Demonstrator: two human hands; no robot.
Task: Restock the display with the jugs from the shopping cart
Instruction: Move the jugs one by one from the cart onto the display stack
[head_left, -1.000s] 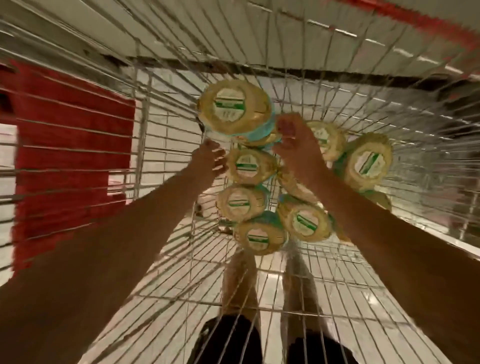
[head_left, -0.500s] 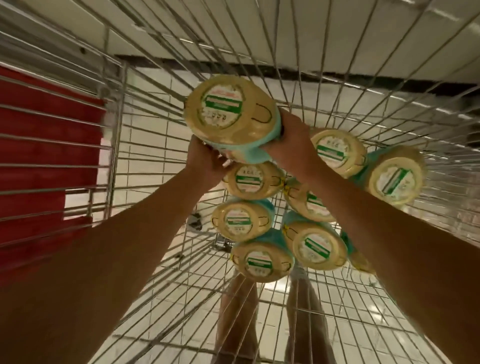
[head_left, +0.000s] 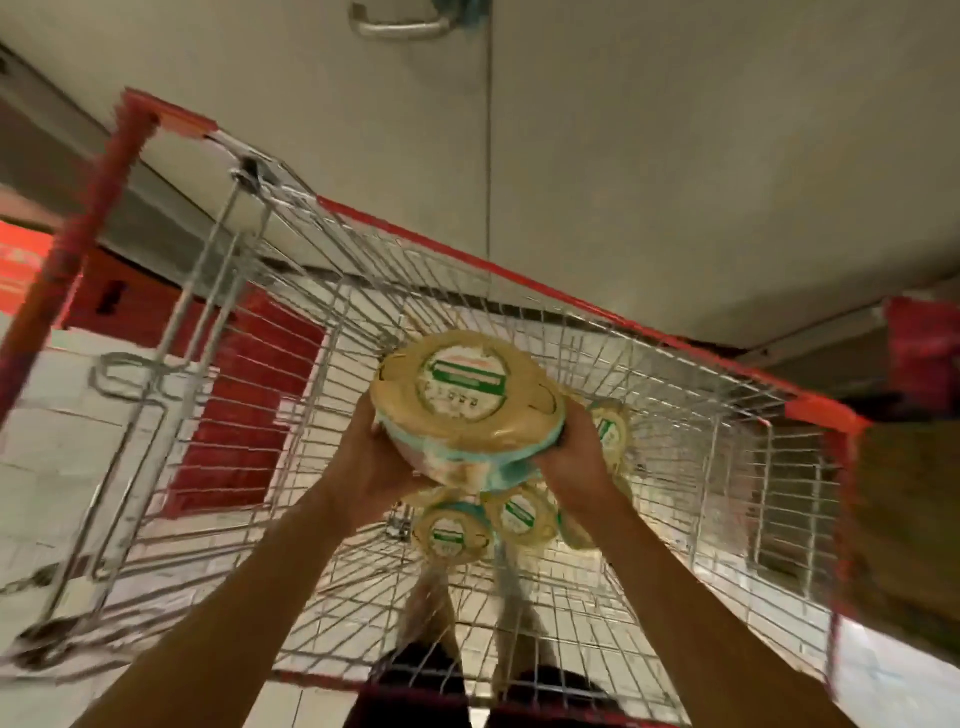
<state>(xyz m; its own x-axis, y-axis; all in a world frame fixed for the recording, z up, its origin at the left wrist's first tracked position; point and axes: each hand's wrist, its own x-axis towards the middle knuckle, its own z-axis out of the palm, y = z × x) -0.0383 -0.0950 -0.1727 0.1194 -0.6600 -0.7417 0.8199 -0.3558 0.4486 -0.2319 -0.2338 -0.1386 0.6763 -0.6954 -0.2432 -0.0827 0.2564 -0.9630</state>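
Lifted one jug (head_left: 467, 400) off the remaining jugs (head_left: 452, 530) within the last second; now held at frame centre, high inside the shopping cart (head_left: 571, 301). Gripped from both sides, left hand (head_left: 374, 457) and right hand (head_left: 576, 462) curled round its body. Probably ready to clear the rim and go to the display, not in view.

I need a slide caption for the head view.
Left hand and right hand hold a tan-lidded, teal-banded jug above the red-rimmed wire shopping cart.
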